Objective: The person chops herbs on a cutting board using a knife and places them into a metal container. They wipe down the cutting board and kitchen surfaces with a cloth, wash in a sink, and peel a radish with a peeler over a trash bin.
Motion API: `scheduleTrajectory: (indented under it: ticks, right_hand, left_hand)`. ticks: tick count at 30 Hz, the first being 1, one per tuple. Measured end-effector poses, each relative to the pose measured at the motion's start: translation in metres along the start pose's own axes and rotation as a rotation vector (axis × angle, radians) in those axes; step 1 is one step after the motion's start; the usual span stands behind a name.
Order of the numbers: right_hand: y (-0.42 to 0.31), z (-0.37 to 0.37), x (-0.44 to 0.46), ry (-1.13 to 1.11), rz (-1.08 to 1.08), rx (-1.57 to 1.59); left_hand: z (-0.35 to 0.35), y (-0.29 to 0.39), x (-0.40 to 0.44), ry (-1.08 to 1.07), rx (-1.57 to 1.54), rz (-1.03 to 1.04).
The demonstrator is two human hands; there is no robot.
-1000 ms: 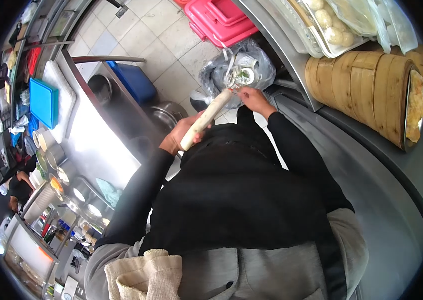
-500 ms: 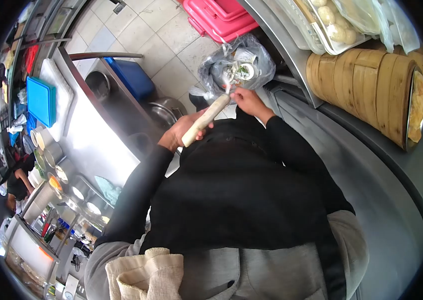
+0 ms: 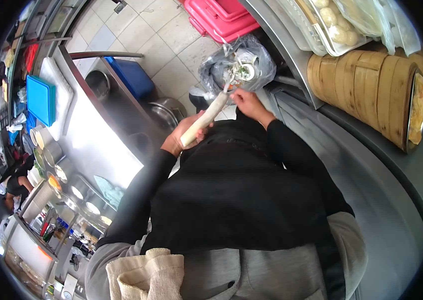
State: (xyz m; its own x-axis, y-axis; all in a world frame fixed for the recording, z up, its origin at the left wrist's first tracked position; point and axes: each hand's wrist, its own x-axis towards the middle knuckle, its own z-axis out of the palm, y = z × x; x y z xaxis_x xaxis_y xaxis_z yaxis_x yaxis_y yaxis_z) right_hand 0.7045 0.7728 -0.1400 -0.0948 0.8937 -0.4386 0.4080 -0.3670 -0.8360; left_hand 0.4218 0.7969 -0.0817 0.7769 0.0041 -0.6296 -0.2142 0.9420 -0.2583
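In the head view, a long, pale, peeled root (image 3: 206,118) that looks like a daikon slants up and away from my body. My left hand (image 3: 187,133) is wrapped round its near half from below, with the thick end sticking out past the palm. At the thin far end is my right hand (image 3: 251,105), its fingers closed; what they hold is too small to make out. A pale strip hangs near the root's far tip, over a grey plastic bag (image 3: 266,70) on the floor. Scraps and a white cup (image 3: 246,72) lie in the bag.
A pink plastic bin (image 3: 221,21) stands beyond the bag. Bamboo steamers (image 3: 356,92) and a tray of round dough pieces (image 3: 339,35) line the right counter. On the left are a steel counter (image 3: 94,132), pots (image 3: 164,114) and a blue bin (image 3: 130,77). Another person's arm (image 3: 24,182) shows far left.
My right hand has shifted slightly near the root's far end. The root has turned a little in my left hand, and the pale scraps above the bag have changed shape.
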Motion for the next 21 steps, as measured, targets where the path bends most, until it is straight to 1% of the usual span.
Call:
scheduleTrajectory:
  ticks: [2, 3, 4, 5, 6, 7, 8, 10, 11, 12, 13, 14, 15, 16, 17, 18, 19, 20, 21]
  right_hand:
    - [0.042, -0.002, 0.013, 0.116, -0.016, -0.086]
    - [0.037, -0.007, 0.016, 0.163, -0.044, -0.082]
    - [0.030, -0.006, 0.017, 0.165, -0.053, -0.080]
    - [0.023, -0.003, 0.012, 0.134, -0.046, -0.053]
    - [0.004, -0.001, 0.003, 0.104, -0.039, -0.027]
    - [-0.009, 0.004, -0.007, -0.010, -0.074, 0.042]
    - [-0.036, 0.008, -0.021, -0.060, -0.200, 0.116]
    - [-0.052, 0.023, -0.034, -0.052, -0.342, 0.000]
    - [-0.049, 0.018, -0.032, -0.026, -0.280, 0.017]
    - [-0.041, 0.010, -0.022, 0.001, -0.223, 0.033]
    - [-0.022, 0.000, -0.009, -0.032, -0.122, -0.023]
    - [0.004, -0.001, 0.005, 0.003, -0.023, -0.053]
    - [0.029, -0.003, 0.017, 0.014, 0.050, -0.003]
    - [0.029, -0.009, 0.025, 0.024, 0.119, 0.045]
    - [0.029, -0.016, 0.032, -0.080, 0.380, 0.314]
    - [0.018, -0.019, 0.034, -0.078, 0.378, 0.313]
    - [0.007, -0.019, 0.034, -0.128, 0.383, 0.627]
    - [-0.005, -0.017, 0.033, -0.177, 0.379, 0.940]
    - [-0.017, -0.014, 0.031, -0.203, 0.383, 0.976]
  left_hand:
    - [0.006, -0.003, -0.006, -0.009, 0.020, 0.026]
    - [0.007, -0.003, -0.007, 0.005, 0.033, 0.050]
    - [0.008, 0.000, -0.009, 0.019, 0.048, 0.076]
    - [0.009, 0.001, -0.007, 0.019, 0.048, 0.083]
    - [0.005, 0.001, -0.002, 0.074, 0.086, 0.086]
    - [0.003, 0.002, 0.001, 0.128, 0.125, 0.086]
    - [0.004, 0.004, 0.003, 0.124, 0.128, 0.087]
    - [0.013, 0.001, 0.004, 0.182, 0.201, 0.075]
    - [0.017, -0.001, 0.002, 0.130, 0.218, 0.087]
    - [0.020, 0.000, -0.003, 0.124, 0.225, 0.086]
    - [0.020, 0.000, -0.011, 0.091, 0.235, 0.079]
    - [0.020, -0.002, -0.021, 0.064, 0.242, 0.066]
    - [0.026, -0.001, -0.031, 0.046, 0.296, 0.046]
    - [0.030, 0.001, -0.037, 0.046, 0.304, 0.044]
    - [0.033, 0.002, -0.041, 0.055, 0.324, 0.037]
    - [0.036, 0.003, -0.043, 0.064, 0.341, 0.034]
    - [0.039, 0.004, -0.040, 0.112, 0.316, 0.037]
    - [0.043, 0.002, -0.033, 0.111, 0.314, 0.041]
    - [0.048, 0.000, -0.023, 0.183, 0.349, 0.047]
